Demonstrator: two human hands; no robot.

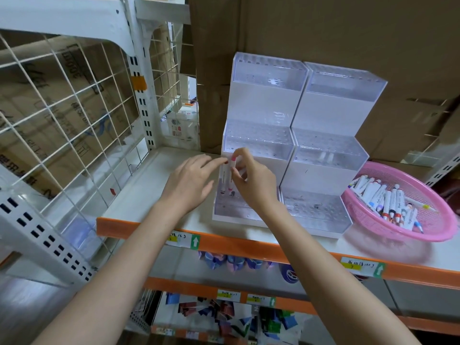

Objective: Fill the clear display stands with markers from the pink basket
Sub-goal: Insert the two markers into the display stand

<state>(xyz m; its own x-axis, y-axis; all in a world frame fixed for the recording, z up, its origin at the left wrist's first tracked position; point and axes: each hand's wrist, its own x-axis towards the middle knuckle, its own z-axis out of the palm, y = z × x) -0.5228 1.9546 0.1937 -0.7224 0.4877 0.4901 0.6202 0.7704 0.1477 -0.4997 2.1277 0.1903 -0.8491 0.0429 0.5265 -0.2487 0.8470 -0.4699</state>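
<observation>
Two clear stepped display stands sit side by side on the shelf, the left stand [261, 135] and the right stand [331, 155]. My right hand [251, 180] pinches a white marker with a pink cap [233, 168], held upright over the left stand's lowest tier. A second white marker [224, 179] stands just left of it, and the fingertips of my left hand [191, 181] touch its top. The pink basket [423, 225] at the right holds several white markers [388, 202].
The white shelf [139, 190] has an orange front edge [249, 245] with price labels. A white wire grid panel [64, 115] closes the left side. Cardboard boxes [323, 33] stand behind the stands. Lower shelves hold packaged goods [219, 312].
</observation>
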